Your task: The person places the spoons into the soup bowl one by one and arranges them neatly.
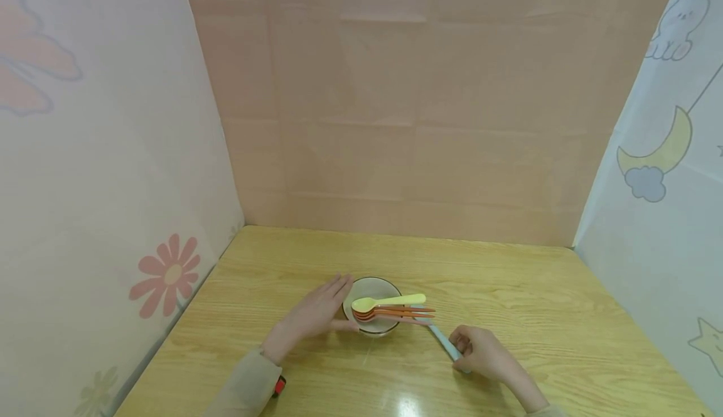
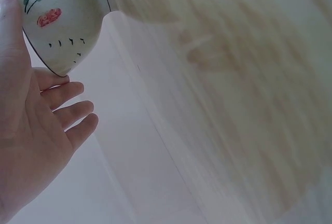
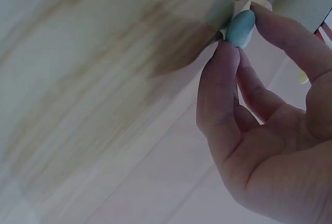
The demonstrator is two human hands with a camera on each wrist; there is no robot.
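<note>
A white bowl (image 1: 373, 288) with a dark rim stands on the table, its outer wall (image 2: 67, 22) painted with green leaves and a red mark. My left hand (image 1: 319, 310) holds its left side, thumb at the near wall and fingertips at the rim. A yellow spoon (image 1: 390, 303), several orange utensils (image 1: 407, 311) and a pink one (image 1: 415, 321) lie in the bowl, handles jutting right. To the right, my right hand (image 1: 482, 354) pinches the handle end of a light blue utensil (image 1: 445, 340) between thumb and fingers. The utensil's far end lies under the other handles, partly hidden.
The wooden table (image 1: 316, 254) meets a pinkish-brown backdrop (image 1: 395, 122) at the back. Patterned white panels rise at the left (image 1: 141, 153) and right (image 1: 649, 247). A small red and black object (image 1: 279, 386) sits at the left sleeve.
</note>
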